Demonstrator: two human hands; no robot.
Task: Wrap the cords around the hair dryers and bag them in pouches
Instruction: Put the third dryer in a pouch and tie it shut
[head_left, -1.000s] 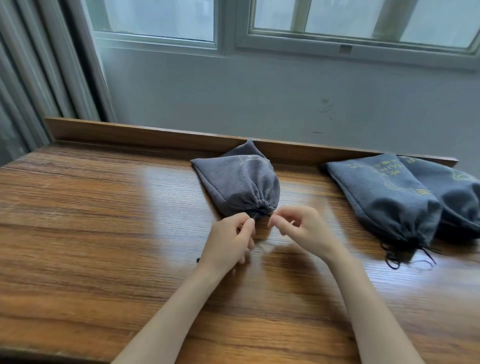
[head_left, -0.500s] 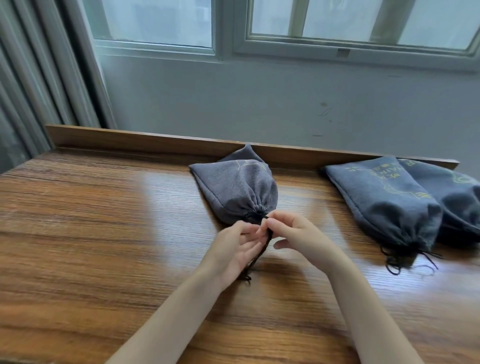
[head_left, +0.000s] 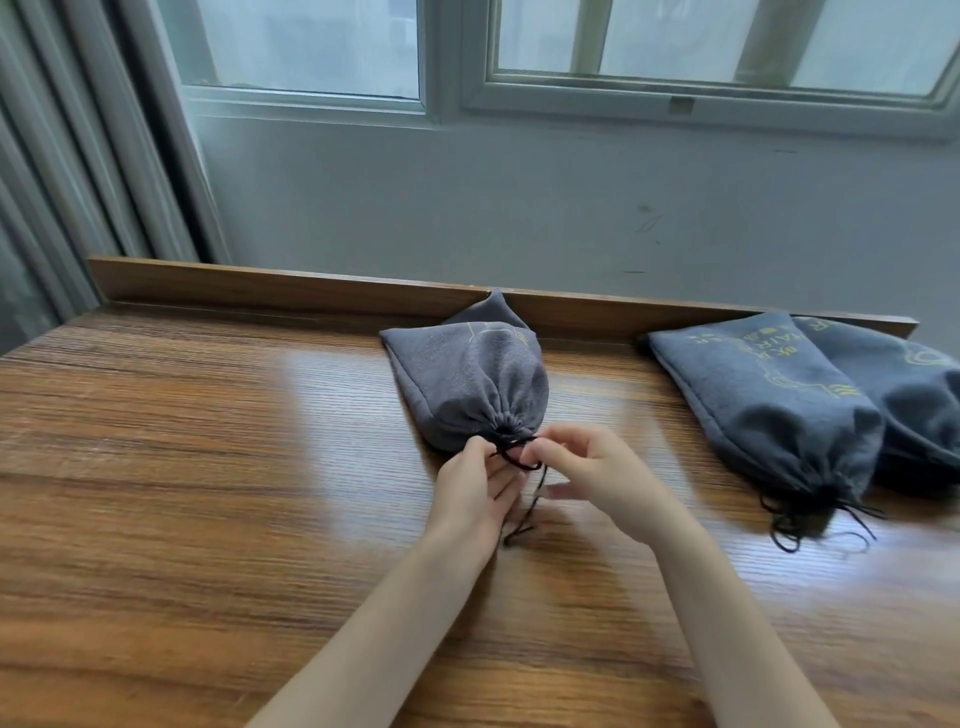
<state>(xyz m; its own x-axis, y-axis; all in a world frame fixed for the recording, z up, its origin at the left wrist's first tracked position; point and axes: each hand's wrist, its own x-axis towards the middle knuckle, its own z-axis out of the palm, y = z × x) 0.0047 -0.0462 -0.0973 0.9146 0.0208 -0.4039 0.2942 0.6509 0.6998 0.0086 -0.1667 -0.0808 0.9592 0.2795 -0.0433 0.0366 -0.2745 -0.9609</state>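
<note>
A grey drawstring pouch (head_left: 467, 384) lies bulging on the wooden table (head_left: 182, 467), its gathered mouth toward me. What it holds is hidden. At that mouth my left hand (head_left: 475, 486) and my right hand (head_left: 597, 478) both pinch the black drawstring (head_left: 519, 457), which loops between my fingertips. A loose end of the cord trails down onto the table between my wrists.
Two more filled grey pouches (head_left: 763, 405) with yellow print lie side by side at the right, drawstrings pulled shut and loose ends on the table. A low wooden rail (head_left: 260, 283) borders the table's far edge below a window wall. Curtains hang at the left.
My hands came together at the pouch's mouth from slightly apart. The drawstring now forms a loop between my fingertips, and its loose end trails on the table between my wrists.
</note>
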